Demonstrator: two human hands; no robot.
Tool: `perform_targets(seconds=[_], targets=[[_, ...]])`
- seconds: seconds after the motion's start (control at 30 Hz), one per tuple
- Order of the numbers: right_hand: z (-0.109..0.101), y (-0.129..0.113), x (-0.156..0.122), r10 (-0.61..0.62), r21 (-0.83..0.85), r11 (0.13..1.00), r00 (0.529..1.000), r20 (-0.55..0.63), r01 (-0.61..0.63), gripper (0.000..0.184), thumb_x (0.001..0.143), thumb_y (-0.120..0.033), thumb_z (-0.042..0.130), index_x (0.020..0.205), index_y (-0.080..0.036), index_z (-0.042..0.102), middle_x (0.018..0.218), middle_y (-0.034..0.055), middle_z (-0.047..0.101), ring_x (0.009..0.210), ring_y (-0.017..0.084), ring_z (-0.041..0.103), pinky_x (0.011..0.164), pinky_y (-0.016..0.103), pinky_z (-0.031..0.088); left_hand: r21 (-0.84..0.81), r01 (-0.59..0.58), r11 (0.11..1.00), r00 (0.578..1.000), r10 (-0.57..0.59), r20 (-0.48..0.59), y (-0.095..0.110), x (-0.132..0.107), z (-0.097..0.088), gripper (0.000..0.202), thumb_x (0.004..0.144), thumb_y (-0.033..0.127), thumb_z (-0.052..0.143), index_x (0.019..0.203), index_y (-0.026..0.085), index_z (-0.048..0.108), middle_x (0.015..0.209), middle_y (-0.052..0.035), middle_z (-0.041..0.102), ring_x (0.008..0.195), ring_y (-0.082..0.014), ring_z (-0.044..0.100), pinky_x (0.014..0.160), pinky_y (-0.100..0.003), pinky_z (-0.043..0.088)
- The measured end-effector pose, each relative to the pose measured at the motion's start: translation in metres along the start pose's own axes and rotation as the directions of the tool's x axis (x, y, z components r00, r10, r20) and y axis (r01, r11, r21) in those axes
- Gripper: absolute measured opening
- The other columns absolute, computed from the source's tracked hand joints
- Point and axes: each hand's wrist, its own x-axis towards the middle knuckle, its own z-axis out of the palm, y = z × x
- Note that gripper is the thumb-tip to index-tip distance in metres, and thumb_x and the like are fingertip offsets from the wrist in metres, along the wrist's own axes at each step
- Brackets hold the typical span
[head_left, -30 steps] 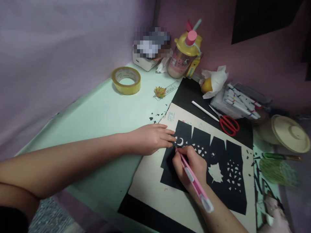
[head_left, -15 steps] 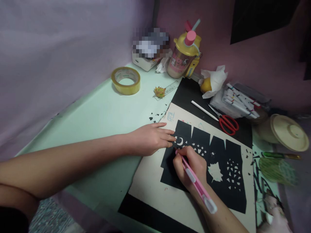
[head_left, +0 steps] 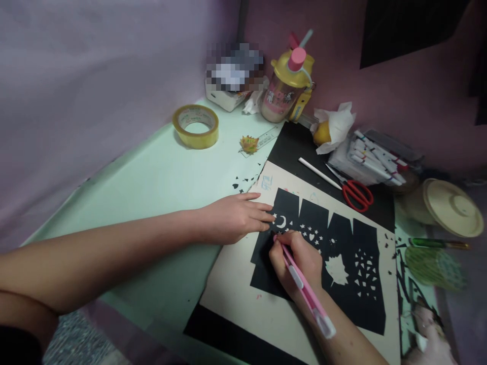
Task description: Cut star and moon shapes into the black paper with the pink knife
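My right hand [head_left: 299, 261] grips a pink craft knife [head_left: 306, 289], its tip down on the black paper [head_left: 342, 309] near the left end. Stars, a moon, a heart, a leaf and a patch of small triangles are cut out of that sheet, and slits notch its far edge. With fingers stretched flat, my left hand [head_left: 238, 218] presses on the sheet's left edge, just beyond the knife tip. Under the paper lies a cream board [head_left: 236, 284]. The blade itself is too small to make out.
Red-handled scissors [head_left: 357, 195] and a white stick [head_left: 319, 173] lie behind the board. A tape roll [head_left: 196, 138], a dry leaf [head_left: 249, 144] on a ruler, and a drink bottle [head_left: 283, 91] stand further back. Markers [head_left: 376, 157] and a lidded tub [head_left: 452, 208] are at right.
The knife and my right hand have shifted very slightly left and tilted a little. My left hand stays in place on the paper.
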Motion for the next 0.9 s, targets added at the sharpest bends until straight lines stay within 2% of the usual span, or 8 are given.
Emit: perform_targets(seconds=[0.2,0.5,0.7,0.9], targets=[[0.0013,0.0001,-0.0007,-0.002,-0.027,1.0,1.0,0.001,0.002,0.011,0.085,-0.013,0.058,0.078,-0.02,0.055,0.071,-0.0005,0.065,0.056,0.011,0.058,0.057,0.023,0.043,0.002,0.005,1.0,1.0,-0.005,0.002,-0.0001,-0.0004,0.0005,0.033,0.092,0.006,0.047,0.113,0.017,0.069,0.132,-0.0055,0.063,0.131,-0.0225,0.052,0.118,-0.044,0.03],[0.0002,-0.001,0.0007,0.008,-0.019,1.0,1.0,-0.022,-0.008,0.011,0.086,-0.014,0.057,0.078,-0.021,0.055,0.067,-0.0022,0.062,0.053,0.01,0.056,0.056,0.022,0.044,-0.013,-0.007,1.0,1.0,0.007,-0.01,-0.0004,-0.0005,-0.0014,0.033,0.092,0.005,0.046,0.112,0.015,0.069,0.131,-0.0063,0.064,0.13,-0.0236,0.053,0.117,-0.046,0.031],[0.0009,-0.0013,0.0003,0.018,-0.017,1.0,1.0,-0.005,-0.018,0.011,0.085,-0.014,0.058,0.078,-0.021,0.055,0.069,-0.0012,0.065,0.053,0.011,0.056,0.055,0.023,0.043,-0.01,-0.009,1.0,1.0,0.009,-0.011,-0.0011,-0.0013,0.0005,0.034,0.09,0.004,0.047,0.111,0.017,0.069,0.131,-0.0057,0.064,0.131,-0.0225,0.052,0.118,-0.045,0.03],[0.0028,0.0014,-0.0002,-0.026,-0.041,0.999,1.0,0.005,0.027,0.011,0.086,-0.013,0.058,0.078,-0.021,0.055,0.07,-0.0007,0.064,0.056,0.012,0.058,0.057,0.023,0.044,0.006,-0.01,1.0,1.0,0.01,-0.001,-0.0009,-0.0002,-0.0002,0.034,0.091,0.004,0.046,0.113,0.017,0.068,0.132,-0.0061,0.063,0.131,-0.0229,0.052,0.118,-0.046,0.03]])
